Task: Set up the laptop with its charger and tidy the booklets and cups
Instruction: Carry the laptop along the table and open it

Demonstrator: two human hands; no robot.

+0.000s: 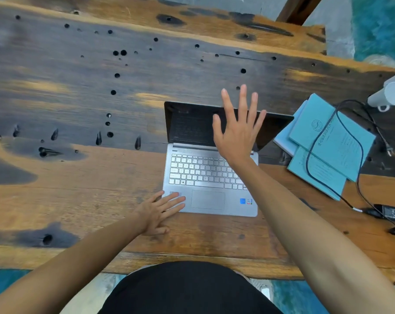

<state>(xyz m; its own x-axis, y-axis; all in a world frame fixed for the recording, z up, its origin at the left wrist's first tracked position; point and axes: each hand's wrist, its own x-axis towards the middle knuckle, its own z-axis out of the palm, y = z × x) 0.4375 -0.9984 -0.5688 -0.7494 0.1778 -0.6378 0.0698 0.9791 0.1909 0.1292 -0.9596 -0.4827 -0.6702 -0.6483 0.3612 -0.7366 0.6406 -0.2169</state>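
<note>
A silver laptop (205,177) stands open on the wooden table (90,177), near the front edge, with its dark screen (187,125) raised and switched off. The left hand (160,211) lies flat with the fingers stretched out; its fingertips rest on the front left corner of the laptop, beside the touchpad, and it grasps nothing. The right hand (237,130) is in front of the screen, above the keyboard, with all fingers spread wide and the palm turned down; it holds nothing, and I cannot tell if it touches the screen. To the right of the laptop, a few blue booklets (328,143) lie in an untidy pile, overlapping each other. A black cable (310,155) runs in a loop over the pile and goes to the charger (391,213), which lies near the right edge of the table. White cups (391,94) are on their side behind the booklets, at the right border of the view.
</note>
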